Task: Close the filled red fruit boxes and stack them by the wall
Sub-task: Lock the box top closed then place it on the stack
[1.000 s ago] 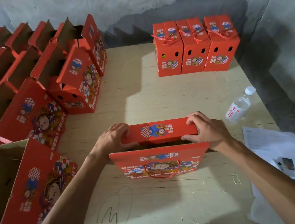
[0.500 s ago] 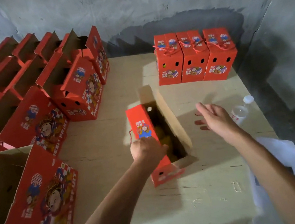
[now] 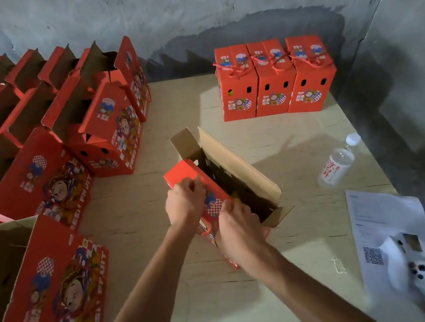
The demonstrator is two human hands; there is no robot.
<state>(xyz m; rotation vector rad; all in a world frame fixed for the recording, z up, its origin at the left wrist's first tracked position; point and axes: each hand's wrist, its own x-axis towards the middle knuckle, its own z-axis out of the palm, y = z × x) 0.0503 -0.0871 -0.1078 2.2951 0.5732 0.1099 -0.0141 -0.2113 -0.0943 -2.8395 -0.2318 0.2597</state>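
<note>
An open red fruit box [image 3: 239, 173] stands at the middle of the wooden table [image 3: 286, 136], turned diagonally, its far brown flap raised and dark contents showing inside. My left hand [image 3: 185, 204] grips the near red lid flap from the left. My right hand [image 3: 239, 230] pinches the same flap at its near end and covers the box's near corner. Three closed red boxes [image 3: 274, 84] with tied red cord handles stand in a row against the back wall.
Several open red boxes [image 3: 40, 140] with raised lids fill the table's left side. A plastic water bottle [image 3: 338, 162] lies right of the box. A printed sheet [image 3: 382, 227] and a white bag [image 3: 413, 273] lie at the right front. Concrete walls close off the back and right.
The box was turned from facing me to a diagonal. My right hand, lifted free half a second ago, has come back onto the near lid flap beside my left hand.
</note>
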